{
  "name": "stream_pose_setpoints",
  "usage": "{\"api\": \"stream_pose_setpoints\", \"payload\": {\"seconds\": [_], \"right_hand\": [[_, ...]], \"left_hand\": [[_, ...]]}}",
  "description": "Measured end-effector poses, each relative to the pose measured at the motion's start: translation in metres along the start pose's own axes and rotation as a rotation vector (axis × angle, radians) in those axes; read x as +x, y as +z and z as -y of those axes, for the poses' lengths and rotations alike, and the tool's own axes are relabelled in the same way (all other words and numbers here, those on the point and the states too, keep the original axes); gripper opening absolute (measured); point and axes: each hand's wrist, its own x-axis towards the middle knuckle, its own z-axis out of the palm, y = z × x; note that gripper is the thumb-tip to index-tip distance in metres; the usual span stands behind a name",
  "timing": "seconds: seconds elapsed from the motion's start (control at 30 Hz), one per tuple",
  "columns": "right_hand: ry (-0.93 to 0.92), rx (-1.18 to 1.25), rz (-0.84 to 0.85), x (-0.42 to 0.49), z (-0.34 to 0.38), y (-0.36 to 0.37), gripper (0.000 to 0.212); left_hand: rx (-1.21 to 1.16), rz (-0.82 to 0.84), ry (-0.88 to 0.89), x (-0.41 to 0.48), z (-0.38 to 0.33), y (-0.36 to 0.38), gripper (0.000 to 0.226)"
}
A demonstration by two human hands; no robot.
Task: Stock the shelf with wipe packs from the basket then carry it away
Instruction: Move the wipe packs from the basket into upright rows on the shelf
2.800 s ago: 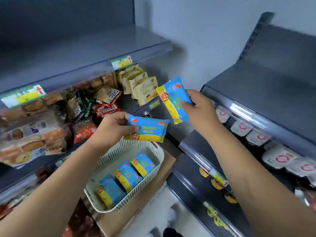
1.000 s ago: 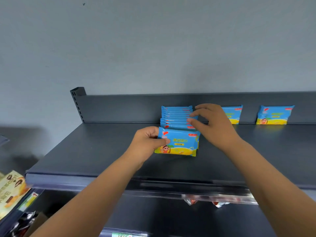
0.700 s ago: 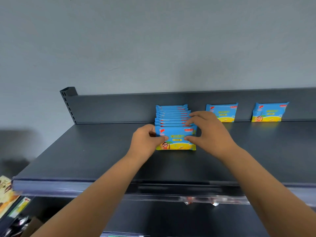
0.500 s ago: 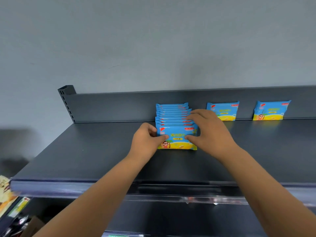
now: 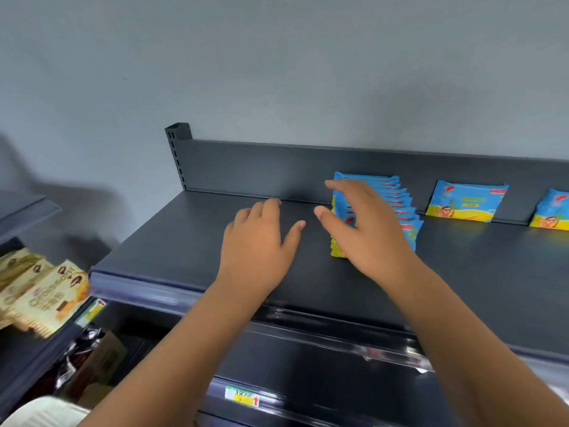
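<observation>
A row of several blue and yellow wipe packs (image 5: pixel 403 211) stands upright, front to back, on the dark grey top shelf (image 5: pixel 191 241). My right hand (image 5: pixel 363 229) hovers in front of the row with fingers spread, holding nothing and covering its front pack. My left hand (image 5: pixel 261 241) is open over the bare shelf, left of the row. Two single wipe packs lean on the shelf's back wall, one (image 5: pixel 466 201) at the right and another (image 5: pixel 552 211) cut by the frame edge. A corner of the white basket (image 5: pixel 43 411) shows at the bottom left.
The neighbouring shelf unit on the left holds beige snack packs (image 5: pixel 40 291) and darker wrapped goods (image 5: pixel 83 355) below. Under the top shelf runs a lower shelf edge with a yellow and green price label (image 5: pixel 243 397). A grey wall rises behind the shelf.
Both hands have let go of the front wipe pack and drawn back with fingers spread. The view has swung left and down, so the basket corner and snack shelf appear.
</observation>
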Motion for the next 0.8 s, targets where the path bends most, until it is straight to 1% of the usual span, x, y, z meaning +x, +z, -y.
{"api": "stream_pose_setpoints", "payload": {"seconds": [0.07,0.13,0.2,0.27,0.33,0.47,0.57,0.63,0.7,0.8], "right_hand": [[0.061,0.207,0.023,0.004,0.02,0.018,0.041],[0.061,0.37,0.076,0.007,0.048,0.045,0.037],[0.045,0.482,0.17,0.006,0.079,0.072,0.033],[0.014,0.53,0.273,0.001,0.11,0.1,0.032],[-0.059,0.507,0.346,-0.005,0.141,0.13,0.034],[-0.281,0.365,0.468,-0.025,0.206,0.195,0.044],[-0.426,0.288,0.57,-0.046,0.253,0.242,0.049],[-0.509,0.238,0.604,-0.062,0.281,0.27,0.05],[-0.571,0.221,0.638,-0.08,0.307,0.294,0.05],[-0.615,0.213,0.705,-0.105,0.332,0.328,0.052]], "left_hand": [[0.025,-0.026,-0.035,-0.006,0.02,-0.013,0.058],[0.06,-0.049,-0.12,-0.018,0.05,-0.032,0.058],[0.128,-0.077,-0.18,-0.035,0.084,-0.05,0.054],[0.218,-0.1,-0.234,-0.058,0.119,-0.072,0.052],[0.284,-0.108,-0.301,-0.083,0.151,-0.094,0.053],[0.415,-0.101,-0.495,-0.144,0.211,-0.138,0.047],[0.474,-0.079,-0.643,-0.195,0.251,-0.168,0.05],[0.505,-0.068,-0.715,-0.228,0.274,-0.185,0.051],[0.54,-0.051,-0.776,-0.258,0.295,-0.198,0.053],[0.551,-0.009,-0.861,-0.294,0.321,-0.21,0.054]]}}
